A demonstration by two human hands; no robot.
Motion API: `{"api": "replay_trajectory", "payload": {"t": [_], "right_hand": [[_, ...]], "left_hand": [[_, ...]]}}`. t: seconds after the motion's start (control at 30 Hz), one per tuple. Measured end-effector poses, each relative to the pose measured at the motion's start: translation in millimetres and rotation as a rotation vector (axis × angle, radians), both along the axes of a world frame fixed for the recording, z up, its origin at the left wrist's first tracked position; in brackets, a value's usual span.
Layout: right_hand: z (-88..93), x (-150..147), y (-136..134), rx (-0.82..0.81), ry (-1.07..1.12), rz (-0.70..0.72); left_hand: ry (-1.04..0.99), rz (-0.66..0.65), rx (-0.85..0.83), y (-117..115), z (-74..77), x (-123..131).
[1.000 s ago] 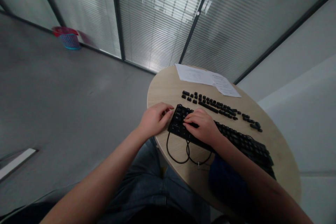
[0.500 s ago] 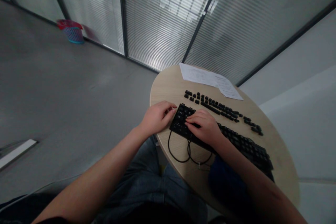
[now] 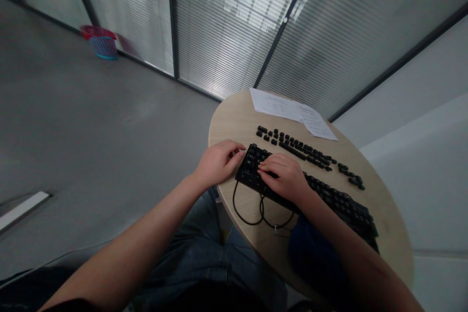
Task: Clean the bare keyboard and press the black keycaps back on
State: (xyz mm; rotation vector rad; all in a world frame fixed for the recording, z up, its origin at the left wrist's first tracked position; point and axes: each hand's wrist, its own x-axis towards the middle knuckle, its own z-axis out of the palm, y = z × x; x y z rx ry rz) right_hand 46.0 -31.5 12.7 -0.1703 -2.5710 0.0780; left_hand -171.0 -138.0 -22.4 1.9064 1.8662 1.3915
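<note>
A black keyboard (image 3: 250, 173) lies on the round wooden table (image 3: 234, 117), its left end near the table's edge. Over the keys of that end is my right hand (image 3: 283, 173), its fingertips drawn together; whatever is between them is too small to make out. My left hand (image 3: 221, 160) rests at the table edge beside the keyboard's left corner, fingers loosely curved and thumb apart, with nothing visible in it. Several loose black keycaps (image 3: 292, 142) lie in rows beyond the keyboard, with a long bar-shaped keycap (image 3: 291, 150) among them.
White printed sheets (image 3: 278, 105) lie at the far side of the table. A looped black cable (image 3: 248, 223) hangs by the near edge, beside a dark blue item (image 3: 310, 248). Red and blue baskets (image 3: 103, 45) stand on the floor by the glass partition.
</note>
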Motion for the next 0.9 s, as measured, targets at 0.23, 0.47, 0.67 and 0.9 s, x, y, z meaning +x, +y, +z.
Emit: {"api": "replay_trajectory", "payload": {"t": [0.23, 0.47, 0.67, 0.9], "right_hand": [[2.1, 2.4, 1.0, 0.041, -0.018, 0.028], [2.7, 0.3, -0.8, 0.068, -0.035, 0.018], [9.4, 1.3, -3.5, 0.102, -0.109, 0.000], [11.8, -0.5, -6.6, 0.012, -0.136, -0.047]], "left_hand": [[-0.002, -0.006, -0.020, 0.1, 0.5, -0.4], [-0.018, -0.012, -0.026, -0.7, 3.9, 0.7], [-0.012, -0.014, -0.024, -0.7, 3.9, 0.0], [-0.003, -0.014, -0.011, -0.7, 2.9, 0.6]]}}
